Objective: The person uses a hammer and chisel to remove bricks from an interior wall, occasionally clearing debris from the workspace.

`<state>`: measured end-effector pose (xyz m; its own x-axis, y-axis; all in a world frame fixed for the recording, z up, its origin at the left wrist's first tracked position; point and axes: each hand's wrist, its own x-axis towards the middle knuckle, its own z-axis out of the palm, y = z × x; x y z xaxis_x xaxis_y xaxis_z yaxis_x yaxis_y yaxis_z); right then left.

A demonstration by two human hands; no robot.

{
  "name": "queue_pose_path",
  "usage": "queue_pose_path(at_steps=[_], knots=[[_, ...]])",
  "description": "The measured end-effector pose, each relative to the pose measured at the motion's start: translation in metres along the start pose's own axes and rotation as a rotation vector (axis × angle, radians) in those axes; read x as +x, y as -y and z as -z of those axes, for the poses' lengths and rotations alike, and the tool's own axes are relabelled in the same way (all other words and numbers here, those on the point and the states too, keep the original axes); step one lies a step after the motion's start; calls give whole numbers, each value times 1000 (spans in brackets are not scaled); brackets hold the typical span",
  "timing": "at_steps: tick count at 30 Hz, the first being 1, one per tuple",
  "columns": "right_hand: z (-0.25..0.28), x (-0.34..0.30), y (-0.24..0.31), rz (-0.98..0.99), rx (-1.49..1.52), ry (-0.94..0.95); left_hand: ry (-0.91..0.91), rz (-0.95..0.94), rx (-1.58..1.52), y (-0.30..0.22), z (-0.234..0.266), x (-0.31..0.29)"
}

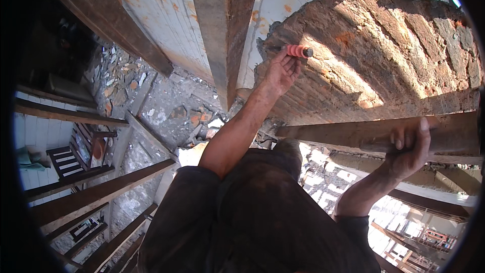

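Note:
My left hand (284,73) is closed around a chisel (299,51) with a ribbed red grip and a black end. The chisel's dark blade points left, toward the edge of a rough brown wall face (348,65) where it meets white, rust-stained panelling; whether it touches is hard to tell. To the right, my right hand (411,149) is closed, its fingers curled in front of a wooden beam (323,134). A smooth brown rounded shape (376,145) shows beside those fingers; it blends with the beam, so what the hand grips cannot be made out.
A thick timber post (214,25) stands against the white panelling (166,15). Far below lie rubble and broken pieces (121,78) on a grey floor. Several wooden joists (101,192) cross the lower left, with a dark slatted bench (65,162) beneath. Sunlit gaps show at lower right.

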<state>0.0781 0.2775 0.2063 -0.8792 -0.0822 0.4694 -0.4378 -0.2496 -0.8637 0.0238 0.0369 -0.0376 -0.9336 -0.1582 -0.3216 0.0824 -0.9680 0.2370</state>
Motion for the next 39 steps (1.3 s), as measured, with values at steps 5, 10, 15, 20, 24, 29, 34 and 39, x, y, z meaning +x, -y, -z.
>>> queue_pose_path(at_steps=[5,10,15,20,24,29,34,39], knots=[[0,11,-62,214,263,-87,-36,-24,47,-1,-3,-9],[-4,-73,-174,-977,-250,267,5,-83,23,-3,-6,-1],[2,-73,-120,-788,-220,222,-29,-52,41,-2,-8,1],[-2,-17,-21,-121,-132,-12,-27,-13,-19,-1,-4,0],[1,19,-25,158,192,-58,-34,-7,27,-5,-2,-4],[-12,-69,-175,-872,-276,280,-55,3,45,5,-1,-11],[-10,-67,-158,-869,-185,331,9,-14,9,-5,4,8],[-6,-26,-65,-454,-113,110,-29,-9,14,-6,2,2]])
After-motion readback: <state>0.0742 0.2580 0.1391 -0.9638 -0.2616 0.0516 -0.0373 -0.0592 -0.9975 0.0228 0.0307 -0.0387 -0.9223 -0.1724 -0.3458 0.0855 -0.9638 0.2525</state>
